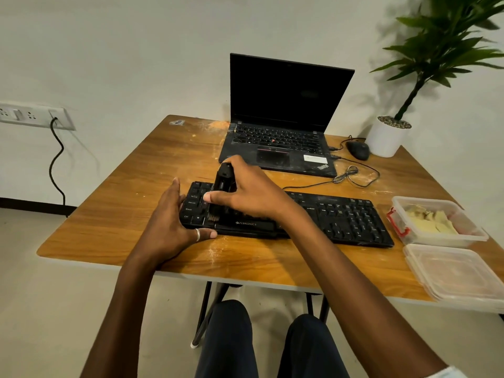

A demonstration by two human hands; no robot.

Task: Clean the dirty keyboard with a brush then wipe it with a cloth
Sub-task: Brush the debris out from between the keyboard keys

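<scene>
Head view. The keyboard point(349, 216) lies across the middle of the frame on the wooden table point(122, 214), its near edge facing me. My left hand point(171, 225) braces its left end: fingers straight and pressed together against the side, thumb laid along the front edge. I judge this is to keep the board from sliding under the strokes.

My right hand point(256, 195) crosses over from the right and grips the black brush point(224, 184). Its fingers are curled over the handle and the thumb is on the near side. The brush stands nearly upright so that the bristles reach down between the keys at the left, near the bottom row. Pale dust is scattered on the table, and I take this to be the brushing stage. I see no cloth. The yellowish contents of the clear box point(436, 222) at right I cannot identify, and its lid point(458, 274) lies just below it.

Writing: "ZEBRONICS" on the keyboard's front edge, and "Ctrl" and "Shift" on the left keys. The laptop point(275, 143) above centre bears "ThinkPad" at its lower right corner, and its white sticker is unreadable.
</scene>
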